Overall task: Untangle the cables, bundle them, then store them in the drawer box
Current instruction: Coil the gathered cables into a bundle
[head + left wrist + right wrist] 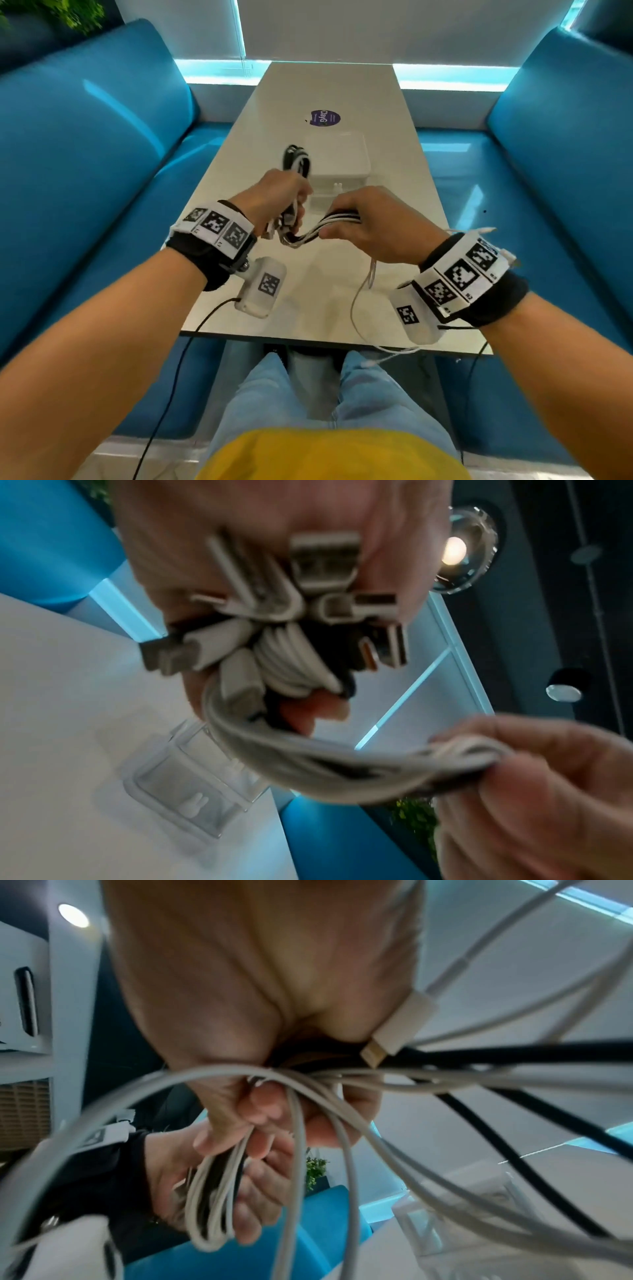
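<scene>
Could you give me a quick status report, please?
Left hand grips the folded cables; right hand holds their run. Drawer box waits on the table. Loose ends dangle.

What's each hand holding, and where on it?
Left hand grips the cables at the folded plug end; right hand pinches the same strands further along.

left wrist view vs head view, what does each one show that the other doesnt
Only the left wrist view shows the plugs fanned out at the end of the bundle in the left hand, and a ceiling lamp.

Only the head view shows a loose white cable trailing off the table edge, the purple sticker and the blue benches.

Both show the cables stretched between the left hand and the right hand, and the clear drawer box on the table.
</scene>
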`<action>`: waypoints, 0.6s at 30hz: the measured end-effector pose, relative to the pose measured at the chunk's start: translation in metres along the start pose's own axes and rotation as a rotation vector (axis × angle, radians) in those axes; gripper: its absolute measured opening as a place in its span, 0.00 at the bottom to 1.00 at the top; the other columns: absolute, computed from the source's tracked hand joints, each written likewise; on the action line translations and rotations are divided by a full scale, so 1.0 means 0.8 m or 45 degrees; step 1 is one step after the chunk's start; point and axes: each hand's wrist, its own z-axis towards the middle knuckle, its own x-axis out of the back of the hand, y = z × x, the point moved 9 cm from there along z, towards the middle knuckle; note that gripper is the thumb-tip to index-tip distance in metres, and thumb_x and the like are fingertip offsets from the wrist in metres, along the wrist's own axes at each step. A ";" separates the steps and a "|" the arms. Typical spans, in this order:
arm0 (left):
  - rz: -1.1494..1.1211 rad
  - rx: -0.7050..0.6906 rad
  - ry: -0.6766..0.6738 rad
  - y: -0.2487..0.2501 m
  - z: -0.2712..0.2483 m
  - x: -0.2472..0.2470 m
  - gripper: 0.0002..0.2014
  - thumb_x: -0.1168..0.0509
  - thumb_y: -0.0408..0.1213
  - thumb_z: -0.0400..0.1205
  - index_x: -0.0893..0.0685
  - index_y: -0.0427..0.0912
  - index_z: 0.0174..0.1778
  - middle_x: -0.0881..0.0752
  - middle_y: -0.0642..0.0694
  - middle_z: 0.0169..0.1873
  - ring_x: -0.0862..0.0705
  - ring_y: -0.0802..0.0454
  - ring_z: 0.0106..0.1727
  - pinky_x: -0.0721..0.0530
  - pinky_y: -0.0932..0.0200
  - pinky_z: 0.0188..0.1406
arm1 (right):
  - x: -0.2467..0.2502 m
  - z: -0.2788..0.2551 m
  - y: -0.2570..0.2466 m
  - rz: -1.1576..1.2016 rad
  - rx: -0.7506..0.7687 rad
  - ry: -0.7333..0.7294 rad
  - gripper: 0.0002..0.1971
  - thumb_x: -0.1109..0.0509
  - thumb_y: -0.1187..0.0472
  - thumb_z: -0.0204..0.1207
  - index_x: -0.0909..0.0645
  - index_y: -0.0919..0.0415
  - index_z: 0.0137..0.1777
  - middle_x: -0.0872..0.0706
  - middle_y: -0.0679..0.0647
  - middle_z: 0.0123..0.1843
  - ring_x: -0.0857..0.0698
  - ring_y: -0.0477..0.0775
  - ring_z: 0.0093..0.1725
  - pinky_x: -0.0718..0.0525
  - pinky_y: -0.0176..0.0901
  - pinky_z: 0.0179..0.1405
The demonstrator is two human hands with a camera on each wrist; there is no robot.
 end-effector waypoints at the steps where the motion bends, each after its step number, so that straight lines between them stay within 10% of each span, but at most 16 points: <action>1: 0.103 -0.016 -0.048 0.000 -0.006 -0.007 0.14 0.39 0.34 0.78 0.28 0.42 0.26 0.24 0.44 0.19 0.26 0.48 0.17 0.25 0.59 0.25 | 0.003 0.003 -0.003 0.022 0.013 0.018 0.10 0.26 0.50 0.75 0.13 0.56 0.45 0.15 0.46 0.36 0.18 0.42 0.34 0.24 0.31 0.34; 5: 0.138 -0.028 -0.270 -0.012 -0.020 -0.028 0.16 0.36 0.52 0.81 0.15 0.42 0.38 0.15 0.45 0.29 0.17 0.49 0.33 0.20 0.58 0.34 | 0.007 0.009 -0.005 0.164 0.019 0.023 0.04 0.23 0.56 0.72 0.10 0.55 0.44 0.13 0.42 0.37 0.17 0.37 0.36 0.24 0.25 0.38; 10: 0.044 0.039 -0.496 -0.025 -0.035 -0.044 0.27 0.40 0.66 0.75 0.14 0.43 0.45 0.17 0.46 0.27 0.19 0.53 0.27 0.20 0.62 0.28 | 0.003 0.010 0.001 0.232 -0.018 -0.014 0.03 0.23 0.60 0.73 0.11 0.50 0.43 0.13 0.37 0.35 0.16 0.32 0.37 0.25 0.19 0.38; 18: 0.399 -0.040 -0.637 -0.021 -0.044 -0.047 0.12 0.28 0.30 0.75 0.10 0.50 0.29 0.14 0.53 0.23 0.16 0.59 0.25 0.20 0.64 0.25 | 0.004 0.016 -0.001 0.143 -0.040 0.128 0.03 0.23 0.57 0.71 0.09 0.54 0.38 0.11 0.50 0.32 0.14 0.45 0.34 0.17 0.32 0.35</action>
